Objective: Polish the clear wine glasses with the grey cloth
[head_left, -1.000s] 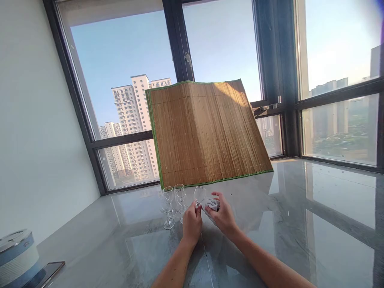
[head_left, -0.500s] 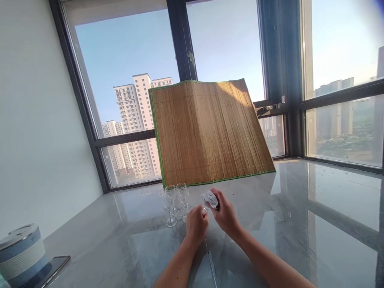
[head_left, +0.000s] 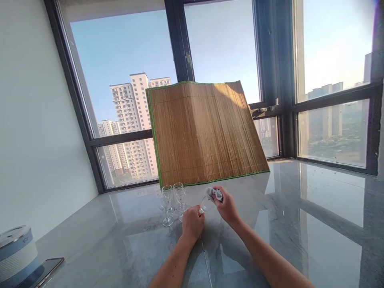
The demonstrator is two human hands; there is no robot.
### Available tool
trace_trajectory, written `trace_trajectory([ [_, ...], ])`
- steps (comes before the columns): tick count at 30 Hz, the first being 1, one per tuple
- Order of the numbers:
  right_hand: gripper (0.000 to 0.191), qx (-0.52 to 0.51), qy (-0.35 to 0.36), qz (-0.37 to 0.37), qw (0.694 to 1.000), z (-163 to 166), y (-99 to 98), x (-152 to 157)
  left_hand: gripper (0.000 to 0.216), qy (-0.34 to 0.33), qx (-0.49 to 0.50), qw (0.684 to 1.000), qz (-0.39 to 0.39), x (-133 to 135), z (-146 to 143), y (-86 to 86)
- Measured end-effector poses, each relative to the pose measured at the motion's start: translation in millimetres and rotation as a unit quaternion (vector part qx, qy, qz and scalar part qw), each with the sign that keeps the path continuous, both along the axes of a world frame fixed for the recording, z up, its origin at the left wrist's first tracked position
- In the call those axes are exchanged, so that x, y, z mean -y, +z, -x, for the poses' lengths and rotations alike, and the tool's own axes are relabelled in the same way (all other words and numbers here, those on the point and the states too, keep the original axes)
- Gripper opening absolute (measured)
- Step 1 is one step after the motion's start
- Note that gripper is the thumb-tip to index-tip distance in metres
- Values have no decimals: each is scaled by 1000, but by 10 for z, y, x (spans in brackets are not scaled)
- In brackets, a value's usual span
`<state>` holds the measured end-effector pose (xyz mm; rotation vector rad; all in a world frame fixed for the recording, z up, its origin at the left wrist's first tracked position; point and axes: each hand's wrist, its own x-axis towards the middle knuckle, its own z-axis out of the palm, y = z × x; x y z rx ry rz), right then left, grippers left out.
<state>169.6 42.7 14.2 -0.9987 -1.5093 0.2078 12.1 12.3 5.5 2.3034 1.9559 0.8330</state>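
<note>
Hands in the head view: the left hand (head_left: 193,222) grips a tilted clear glass (head_left: 203,207); the right hand (head_left: 225,205) pinches a pale cloth (head_left: 211,193) against its bowl. Left of them, stemmed glasses (head_left: 167,196) stand upright on a glossy grey surface (head_left: 144,256), near a bamboo mat (head_left: 207,132).

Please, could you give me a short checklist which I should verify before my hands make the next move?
1. Left hand grips the held stemmed glass: ok.
2. Right hand has the pale cloth, at the bowl end: ok.
3. Standing stemmed glasses upright: ok.
4. Gap between left hand and those standing glasses: cannot tell, they overlap in this view.
5. Smartphone away from both hands: ok, at the lower left.
6. Held glass free of marks: cannot tell, too small.
</note>
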Motion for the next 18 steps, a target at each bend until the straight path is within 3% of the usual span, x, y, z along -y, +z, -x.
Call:
trace_trajectory([
  [4,20,28,0,5,1000,-16,-38,-18,18,-5,-8,1000,-9,-4,9,-13],
  [10,65,2,-18,18,1000,-11,-85,-20,15,-11,-16,1000,-18,19,27,-7],
  [18,74,-36,-67,-32,997,-37,-66,-57,11,-21,-20,1000,1,49,4,40],
])
